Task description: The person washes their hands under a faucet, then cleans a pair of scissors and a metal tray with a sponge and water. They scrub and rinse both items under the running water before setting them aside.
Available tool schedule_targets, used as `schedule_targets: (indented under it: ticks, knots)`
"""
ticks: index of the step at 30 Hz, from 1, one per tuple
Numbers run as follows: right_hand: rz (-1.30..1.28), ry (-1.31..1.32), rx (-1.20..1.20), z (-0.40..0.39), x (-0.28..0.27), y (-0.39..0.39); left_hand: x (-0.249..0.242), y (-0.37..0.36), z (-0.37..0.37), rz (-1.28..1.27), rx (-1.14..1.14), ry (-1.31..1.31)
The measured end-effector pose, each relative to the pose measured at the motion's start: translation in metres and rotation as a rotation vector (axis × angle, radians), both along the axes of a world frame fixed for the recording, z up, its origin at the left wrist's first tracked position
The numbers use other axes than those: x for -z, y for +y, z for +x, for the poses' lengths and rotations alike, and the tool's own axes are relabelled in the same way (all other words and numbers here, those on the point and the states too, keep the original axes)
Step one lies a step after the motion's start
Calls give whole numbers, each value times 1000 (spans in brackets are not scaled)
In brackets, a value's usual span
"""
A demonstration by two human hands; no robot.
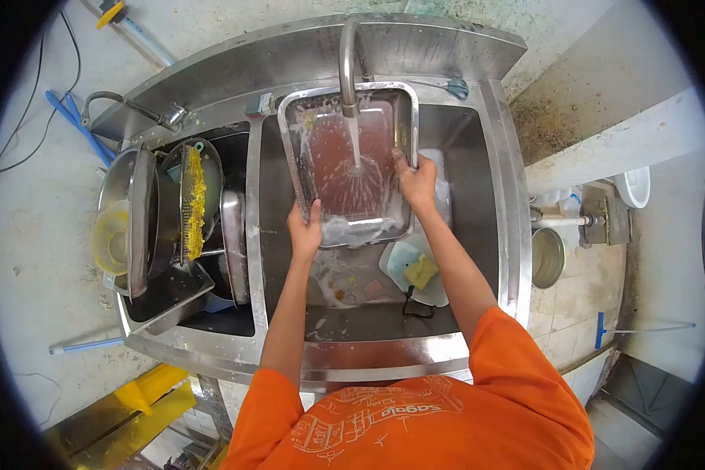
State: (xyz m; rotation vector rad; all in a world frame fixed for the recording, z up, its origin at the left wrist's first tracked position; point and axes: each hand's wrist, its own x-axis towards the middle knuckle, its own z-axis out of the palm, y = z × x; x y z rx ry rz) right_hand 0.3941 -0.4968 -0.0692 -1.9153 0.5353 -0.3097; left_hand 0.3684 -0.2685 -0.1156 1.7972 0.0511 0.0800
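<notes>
Both my hands hold a rectangular metal tray (352,207) over the right sink basin, under the running tap (348,74). Water falls from the spout and splashes on the tray's reddish inside, with some suds near its lower edge. My left hand (304,231) grips the lower left rim, thumb on top. On the right rim, my right hand (417,182) is closed with its thumb over the edge. Most fingers of both hands are hidden beneath the tray. A yellow sponge (421,272) lies on a pale dish (399,254) below my right hand.
The left basin holds stacked pans, a yellow bowl (112,239) and a rack with yellow bits (196,204). Foam and scraps lie on the right basin's floor (352,317). A second tap (125,102) stands at the back left. A metal pot (547,257) is on the right.
</notes>
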Motion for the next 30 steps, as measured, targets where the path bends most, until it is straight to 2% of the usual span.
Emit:
schedule_targets:
  ticks: [1,3,5,7,8,10,11,13,14,15,16,17,18,20,21,22,24,25,27,30]
  knots:
    - [58,7,-17,5,5,2,-13,2,-2,35,-41,-161]
    - [134,-70,-15,16,27,13,-40,13,-11,131,-6,-146]
    - [214,-148,-16,21,42,27,-63,21,-19,157,15,19]
    - [381,-82,-69,22,47,38,-64,35,-19,202,19,-37]
    - [388,-81,-69,22,47,42,-65,41,-19,236,23,-94]
    - [643,-52,-160,20,46,49,-68,51,-19,263,27,-115]
    - [644,-51,-162,19,43,50,-69,55,-19,282,30,-136]
    - [488,-41,-264,16,35,50,-59,59,-23,316,22,-92]
    - [485,-44,-265,14,29,50,-56,55,-26,283,-72,-93]
    - [348,-54,-265,13,23,49,-53,50,-26,247,-165,-97]
    - [211,-61,-263,11,18,49,-49,41,-26,242,-164,-101]
    - [207,-60,-263,8,14,50,-49,26,-31,221,-261,-110]
    - [81,-210,-218,6,12,52,-55,11,-34,200,-360,-120]
    - [-69,-452,-190,0,16,56,-79,-10,-25,-648,-194,186]
    - [-73,-454,-195,-6,13,54,-93,-17,-15,-1049,-118,338]
    - [-165,-470,-268,-13,7,50,-102,-21,-2,-1056,-117,335]
    - [-348,-470,-373,-24,4,43,-112,-29,25,-1315,-211,539]
    - [-355,-470,-367,-27,4,39,-112,-31,35,-1319,-203,542]
    - [-575,-585,-368,-30,2,36,-105,-30,49,-1066,-176,596]
    - [-571,-583,-448,-36,-1,28,-70,-23,49,-1059,-259,545]
